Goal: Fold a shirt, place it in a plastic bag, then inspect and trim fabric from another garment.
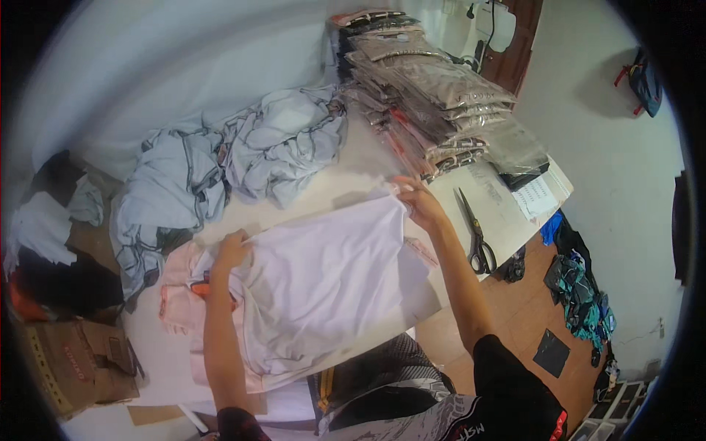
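A white garment (331, 264) is spread between my hands over the white table, its near edge hanging toward me. My left hand (234, 251) is closed on its left edge. Farther right, my right hand (418, 200) pinches its upper right corner, lifted a little off the table. Pale pink fabric (180, 294) lies beneath my left forearm, with a small orange object (200, 289) partly hidden there. To the right of my right forearm rest black-handled scissors (476, 235), blades pointing away from me.
Crumpled light-blue garments (279, 140) lie at the back left. Stacked bagged garments (441, 88) stand at the back right, near a printed sheet (535, 197). A cardboard box (81, 364) sits at the lower left. Clothes (577, 294) lie on the floor at right.
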Motion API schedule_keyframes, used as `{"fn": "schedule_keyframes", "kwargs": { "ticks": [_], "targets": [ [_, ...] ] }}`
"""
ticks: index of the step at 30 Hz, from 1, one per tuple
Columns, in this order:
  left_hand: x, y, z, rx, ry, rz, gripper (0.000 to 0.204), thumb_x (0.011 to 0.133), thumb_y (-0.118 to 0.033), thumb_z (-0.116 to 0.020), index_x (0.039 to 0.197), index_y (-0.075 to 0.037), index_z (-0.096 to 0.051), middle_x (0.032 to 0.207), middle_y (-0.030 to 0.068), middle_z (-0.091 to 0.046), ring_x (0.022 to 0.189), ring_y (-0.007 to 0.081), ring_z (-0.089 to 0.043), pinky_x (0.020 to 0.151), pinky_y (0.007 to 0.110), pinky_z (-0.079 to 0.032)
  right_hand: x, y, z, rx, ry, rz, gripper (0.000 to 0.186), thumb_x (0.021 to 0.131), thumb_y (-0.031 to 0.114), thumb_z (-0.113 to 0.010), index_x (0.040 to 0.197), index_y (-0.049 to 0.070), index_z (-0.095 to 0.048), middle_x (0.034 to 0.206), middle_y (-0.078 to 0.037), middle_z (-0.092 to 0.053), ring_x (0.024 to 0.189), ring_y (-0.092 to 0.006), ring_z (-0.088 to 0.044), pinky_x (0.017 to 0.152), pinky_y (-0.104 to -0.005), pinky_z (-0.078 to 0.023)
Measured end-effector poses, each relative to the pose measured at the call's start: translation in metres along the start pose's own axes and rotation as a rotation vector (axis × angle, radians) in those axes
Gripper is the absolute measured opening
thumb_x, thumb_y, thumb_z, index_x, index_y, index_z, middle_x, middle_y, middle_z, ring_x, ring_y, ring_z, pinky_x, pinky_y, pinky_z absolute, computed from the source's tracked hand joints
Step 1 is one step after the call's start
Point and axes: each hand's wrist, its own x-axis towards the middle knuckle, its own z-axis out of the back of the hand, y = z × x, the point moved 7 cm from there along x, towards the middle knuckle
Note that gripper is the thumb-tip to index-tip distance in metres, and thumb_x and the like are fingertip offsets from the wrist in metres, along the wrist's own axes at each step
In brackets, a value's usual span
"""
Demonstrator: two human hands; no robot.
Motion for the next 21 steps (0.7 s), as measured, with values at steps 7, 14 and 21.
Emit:
{"fn": "schedule_keyframes", "kwargs": {
  "ticks": [7, 14, 21],
  "targets": [
    [0.035, 0.024, 0.146, -0.032, -0.404, 0.023, 0.021, 0.092, -0.018, -0.05, 0.104, 0.0, -0.054, 0.092, 0.0257, -0.062, 0.089, 0.0447, -0.059, 0.074, 0.05, -0.044, 0.05, 0.067, -0.093, -0.045, 0.302, 0.091, 0.058, 0.079, -0.009, -0.039, 0.137, -0.006, -0.04, 0.141, -0.016, -0.043, 0.125, -0.023, -0.047, 0.102, -0.0316, -0.039],
    [-0.063, -0.09, 0.32, -0.08, -0.954, -0.07, 0.019, 0.092, -0.012, -0.052, 0.105, 0.003, -0.052, 0.092, 0.0212, -0.061, 0.087, 0.0363, -0.06, 0.08, 0.038, -0.045, 0.006, 0.189, -0.181, 0.116, 0.233, 0.666, 0.054, 0.077, -0.013, -0.041, 0.131, -0.007, -0.047, 0.139, -0.016, -0.046, 0.122, -0.0212, -0.051, 0.099, -0.031, -0.042],
    [-0.175, -0.076, 0.187, -0.098, -0.569, -0.032, 0.03, 0.074, 0.003, -0.06, 0.102, -0.001, -0.052, 0.099, 0.0136, -0.057, 0.097, 0.0306, -0.053, 0.091, 0.037, -0.039, -0.122, 0.127, -0.09, -0.667, -0.116, 0.766, 0.027, 0.077, -0.005, -0.052, 0.1, -0.003, -0.065, 0.109, -0.013, -0.061, 0.1, -0.0211, -0.057, 0.089, -0.0301, -0.042]
  ]
}}
